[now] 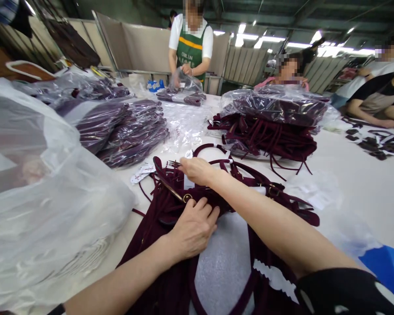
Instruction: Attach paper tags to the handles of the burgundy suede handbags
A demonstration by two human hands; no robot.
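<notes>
A dark burgundy handbag (141, 245) lies in front of me, with looped handles, fringe and a gold ring (187, 198) at the end of a zipper. My left hand (195, 225) is closed on the bag's top edge just below that ring, fingers bent over the fabric. Farther up, my right hand (197, 169) is pinched closed above the bag's fringe. Thin dark prongs stick out to the left of its fingertips; what they belong to is unclear. White paper tags (142, 173) lie beside the bag, and grey padding (225, 262) shows between the handles.
Plastic-wrapped burgundy bags (118, 127) are stacked at the left. Another pile (269, 131) stands at the back right. A large translucent plastic bag (52, 210) fills the left side; a blue container (385, 267) sits at the right edge. Several people work around the table (357, 183).
</notes>
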